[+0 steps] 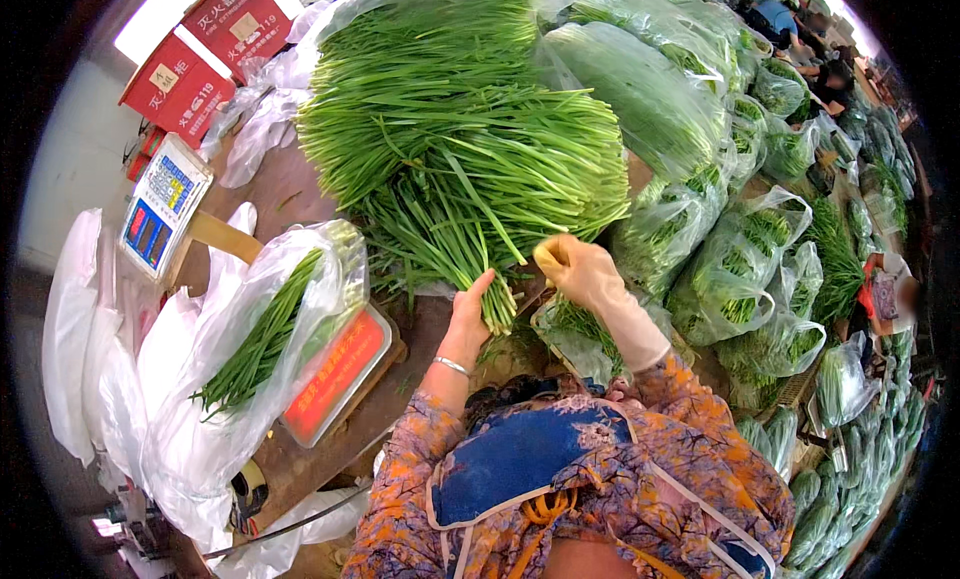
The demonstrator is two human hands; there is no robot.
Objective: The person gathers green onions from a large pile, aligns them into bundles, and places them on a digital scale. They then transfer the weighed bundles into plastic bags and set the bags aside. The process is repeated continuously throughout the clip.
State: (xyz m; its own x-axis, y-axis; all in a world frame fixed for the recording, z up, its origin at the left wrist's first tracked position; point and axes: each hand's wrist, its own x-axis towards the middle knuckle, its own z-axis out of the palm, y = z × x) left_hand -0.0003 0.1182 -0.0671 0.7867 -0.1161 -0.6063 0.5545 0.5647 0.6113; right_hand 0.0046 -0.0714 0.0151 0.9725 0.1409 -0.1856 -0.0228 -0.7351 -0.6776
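Note:
A big heap of long green garlic chives [450, 119] lies in front of me, their cut ends toward the right. My left hand [468, 314], with a silver bangle at the wrist, is closed around the stem ends of a smaller bunch of chives [440, 229] at the near edge of the heap. Just right of that bunch is my right hand [580, 271] in a pale yellowish glove, its fingers curled together. One loose stalk ends close to its fingertips. Whether those fingers pinch anything, I cannot make out.
A digital scale's display [160, 214] stands at the left. Chives in a clear plastic bag [340, 244] rest on the scale's pan [345, 379]. White plastic bags [110, 349] hang at the far left, near red boxes [180, 84]. Bagged greens [640, 89] crowd the right; people are farther back.

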